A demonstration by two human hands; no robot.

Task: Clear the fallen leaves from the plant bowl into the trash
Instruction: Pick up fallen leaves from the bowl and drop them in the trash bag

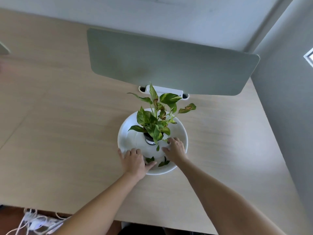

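Note:
A wide white bowl (128, 128) stands on the wooden desk with a small potted plant (155, 122) in a black pot in its middle. Fallen green leaves lie on the bowl's floor: one (157, 148) near the pot, one (149, 159) by my left thumb, one (164, 163) at the near rim. My left hand (134, 162) rests on the bowl's near-left rim, fingers over the edge and thumb touching a leaf. Inside the bowl, my right hand (175, 150) lies palm down to the right of the pot, fingertips at a leaf by the pot. No trash container is visible.
A grey-green divider panel (169, 63) stands behind the bowl on a white clamp (166, 90). The light wooden desk (67, 133) spreads to the left and right. A wall (284, 116) closes the right side. White cables (35, 223) lie on the floor at the lower left.

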